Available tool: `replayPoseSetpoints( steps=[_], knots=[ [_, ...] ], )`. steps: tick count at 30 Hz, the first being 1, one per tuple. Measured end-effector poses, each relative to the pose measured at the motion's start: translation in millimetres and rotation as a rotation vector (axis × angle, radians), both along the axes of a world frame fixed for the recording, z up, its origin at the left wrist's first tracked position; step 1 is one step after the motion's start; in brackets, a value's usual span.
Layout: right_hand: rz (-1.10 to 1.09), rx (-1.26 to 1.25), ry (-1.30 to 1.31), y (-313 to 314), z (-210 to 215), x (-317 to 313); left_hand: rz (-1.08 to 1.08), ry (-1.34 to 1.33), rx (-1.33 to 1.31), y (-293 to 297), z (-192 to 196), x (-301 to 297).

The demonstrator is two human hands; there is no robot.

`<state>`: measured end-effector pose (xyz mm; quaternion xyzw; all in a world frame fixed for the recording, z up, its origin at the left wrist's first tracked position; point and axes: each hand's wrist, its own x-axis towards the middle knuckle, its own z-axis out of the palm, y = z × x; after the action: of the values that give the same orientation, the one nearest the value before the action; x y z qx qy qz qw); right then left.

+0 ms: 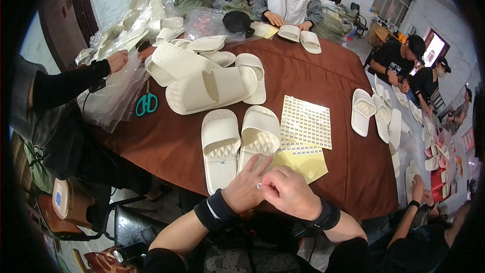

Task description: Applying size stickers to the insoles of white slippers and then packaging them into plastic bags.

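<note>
Clock is set on the view's centre. At 10, a co-worker's hand is by crumpled clear plastic, white slippers heaped in more plastic beyond. Teal-handled scissors lie just above 9 on the brown-covered surface. At 11, a slipper pile, stacked loosely, some sole-up or tilted. Just below centre, two white slippers sit side by side, toes toward 12: the left slipper has a small printed label on its insole, the right slipper is partly behind the hands. At 6, the left hand, black wristband on, fingers extended and spread over the near part of the right slipper; contact there, can't tell. Right beside it, at the left hand's 3, the right hand, fingers closed in a pinch on a small white sticker, close to the left hand. Toward 1, far edge, a co-worker in a white top has both hands near another slipper pair. At 3, a printed label sheet overlaps a yellow sheet at 4. Farther out at 3, more white slippers line the right side.
</note>
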<state>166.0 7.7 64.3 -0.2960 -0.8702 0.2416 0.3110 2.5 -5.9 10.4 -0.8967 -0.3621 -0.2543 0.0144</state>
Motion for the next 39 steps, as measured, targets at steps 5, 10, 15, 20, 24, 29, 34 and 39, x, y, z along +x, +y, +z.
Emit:
replayPoseSetpoints(
  steps=[5,10,15,20,24,29,34,39],
  knots=[
    [0.072,0.136,0.019,-2,10,-2,-0.005,-0.071,-0.041,1,-1,2],
    [0.064,-0.124,0.054,4,23,3,0.003,-0.045,-0.002,1,-2,0],
    [0.026,-0.101,-0.046,10,16,5,0.005,-0.069,0.007,1,-2,0],
    [0.016,-0.08,-0.098,5,8,5,-0.017,-0.004,-0.001,2,1,1],
    [0.009,-0.098,-0.075,1,10,-1,0.001,-0.059,-0.047,1,-4,1],
    [0.002,-0.07,-0.057,1,6,0,0.016,-0.061,-0.039,1,-2,3],
    [0.028,-0.1,-0.035,-3,14,0,0.009,-0.069,-0.062,0,0,2],
    [0.065,-0.222,0.038,3,25,5,0.002,0.01,-0.026,-1,4,-1]
  ],
)
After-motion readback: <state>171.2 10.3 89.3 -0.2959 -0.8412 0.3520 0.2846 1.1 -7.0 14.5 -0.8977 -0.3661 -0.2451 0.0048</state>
